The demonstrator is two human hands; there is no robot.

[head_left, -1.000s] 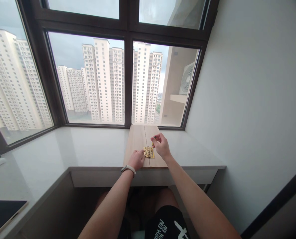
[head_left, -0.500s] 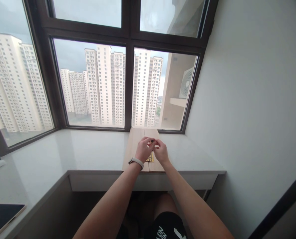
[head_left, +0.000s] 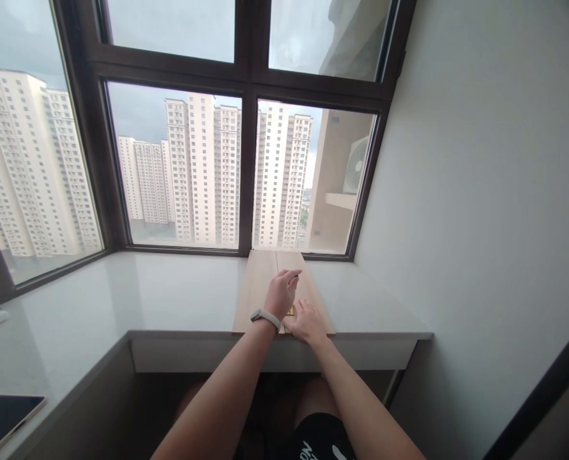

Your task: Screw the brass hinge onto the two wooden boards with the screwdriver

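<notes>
My left hand [head_left: 281, 292], with a pale band on its wrist, is raised over the light wooden board [head_left: 257, 291]. Its thumb and index finger are pinched together, with a tiny dark bit showing at their tips, too small to name. My right hand [head_left: 307, 321] lies flat near the board's front edge, fingers stretched out. Between the two hands a small yellow piece with dark markings [head_left: 290, 311] peeks out on the board, mostly covered by them. The right thumb is close to it; whether they touch I cannot tell.
The board rests on a white windowsill counter [head_left: 179, 294] below dark-framed windows. At the lower left lies a dark-screened flat device [head_left: 6, 418]. A plain wall [head_left: 480, 191] rises on the right. My legs are beneath the counter.
My hands, which met at the fingertips over the board, have parted. The right hand has dropped nearer to me and flattened on the board. The left hand stays raised, still pinching.
</notes>
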